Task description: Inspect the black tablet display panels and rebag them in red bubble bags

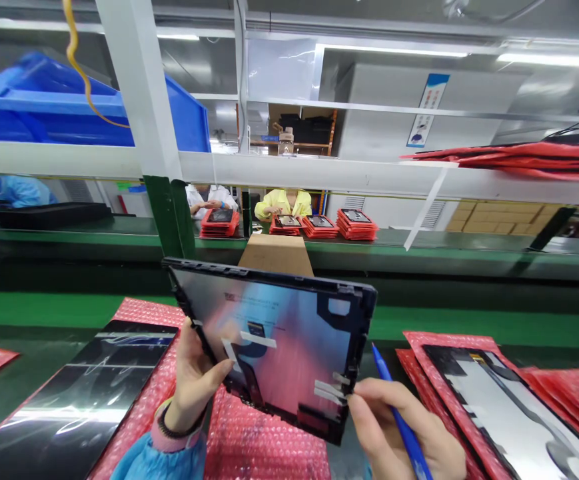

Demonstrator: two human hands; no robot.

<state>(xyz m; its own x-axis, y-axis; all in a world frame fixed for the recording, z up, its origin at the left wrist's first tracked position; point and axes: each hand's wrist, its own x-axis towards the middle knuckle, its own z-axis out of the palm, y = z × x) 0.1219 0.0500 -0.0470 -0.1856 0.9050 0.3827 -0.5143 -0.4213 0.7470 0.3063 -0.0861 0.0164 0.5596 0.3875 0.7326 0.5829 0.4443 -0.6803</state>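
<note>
My left hand (pixel 194 373) grips a tablet housing (pixel 289 353) by its lower left edge, thumb on the face. The housing is tilted up towards me, with a black rim, a shiny inner face and several strips of pale tape. My right hand (pixel 399 427) pinches its right edge beside the tape strips, and a blue pen (pixel 403 427) rests between the fingers of that hand. Beneath the housing lies red bubble wrap (pixel 269 440). To the left, a glossy black screen panel (pixel 79 393) lies on more bubble wrap.
At right, a silver-backed panel (pixel 524 413) lies on red bubble bags. A cardboard piece (pixel 276 252) stands behind the housing. Across the green bench, co-workers sit near stacks of red-wrapped panels (pixel 356 225). A white post (pixel 142 87) and shelf rail (pixel 289 172) cross in front.
</note>
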